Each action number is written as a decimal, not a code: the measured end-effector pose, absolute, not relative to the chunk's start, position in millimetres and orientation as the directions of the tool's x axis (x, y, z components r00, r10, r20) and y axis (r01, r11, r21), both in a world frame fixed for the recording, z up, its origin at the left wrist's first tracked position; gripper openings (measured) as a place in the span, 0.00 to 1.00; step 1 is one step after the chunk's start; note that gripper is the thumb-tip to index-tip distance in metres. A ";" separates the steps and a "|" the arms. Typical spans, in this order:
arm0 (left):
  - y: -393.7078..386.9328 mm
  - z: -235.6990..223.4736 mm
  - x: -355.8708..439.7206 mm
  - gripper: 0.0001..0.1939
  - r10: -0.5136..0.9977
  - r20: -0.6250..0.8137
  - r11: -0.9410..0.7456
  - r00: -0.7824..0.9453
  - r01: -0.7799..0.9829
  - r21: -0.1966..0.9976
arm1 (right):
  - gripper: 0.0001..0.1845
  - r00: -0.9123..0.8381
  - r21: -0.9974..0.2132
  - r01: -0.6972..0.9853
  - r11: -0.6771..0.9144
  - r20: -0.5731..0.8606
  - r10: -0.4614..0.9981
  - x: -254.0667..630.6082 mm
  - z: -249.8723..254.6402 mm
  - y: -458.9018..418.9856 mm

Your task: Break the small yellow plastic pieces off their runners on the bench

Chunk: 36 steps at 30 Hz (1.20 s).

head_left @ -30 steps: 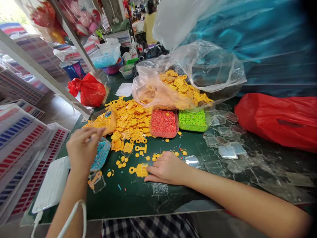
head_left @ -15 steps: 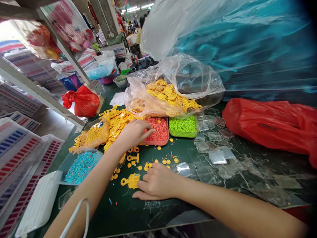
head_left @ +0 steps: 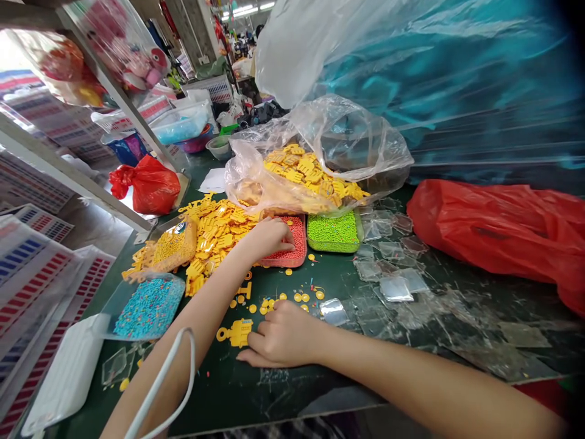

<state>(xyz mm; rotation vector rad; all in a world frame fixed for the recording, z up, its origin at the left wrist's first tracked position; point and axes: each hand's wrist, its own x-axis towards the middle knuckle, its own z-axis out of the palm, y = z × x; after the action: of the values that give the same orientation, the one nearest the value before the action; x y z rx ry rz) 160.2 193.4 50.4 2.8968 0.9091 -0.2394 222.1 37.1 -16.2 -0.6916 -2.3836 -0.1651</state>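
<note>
My left hand (head_left: 272,236) reaches over the tray of red beads (head_left: 299,247), its bent fingers together and pointing down at the beads. Whatever they pinch, if anything, is too small to see. On the table my right hand (head_left: 286,335) rests with its fingers curled in and thumb stretched along the surface; the inside of its grip is hidden. Just left of it lies a flat yellow figure-shaped plastic piece (head_left: 238,333) with a ring at one end. Small yellow discs (head_left: 298,297) are scattered beyond my right hand. A heap of similar yellow pieces (head_left: 219,227) sits behind my left forearm.
Green beads (head_left: 333,231) fill a tray beside the red one. Blue beads (head_left: 148,306) and yellow beads (head_left: 173,247) stand at left. Behind is a clear bag (head_left: 379,143) of yellow pieces. Clear plastic squares (head_left: 395,288) and a red bag (head_left: 493,231) lie to the right.
My left hand has shifted right, from the near-left edge of the red bead tray to over its beads, with fingers now bent down. My right hand stays by the yellow piece.
</note>
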 end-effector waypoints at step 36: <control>17.0 -2.2 16.1 0.11 0.877 0.199 -0.466 0.436 0.676 0.571 | 0.12 -0.845 -0.121 0.438 0.891 0.282 0.454 230.9 -2.5 38.8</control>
<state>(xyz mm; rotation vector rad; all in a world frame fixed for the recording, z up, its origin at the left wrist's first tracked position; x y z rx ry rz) 16.1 17.0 -2.2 2.2856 1.3159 0.6719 230.9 38.8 -2.5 -0.6661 -2.7541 0.0747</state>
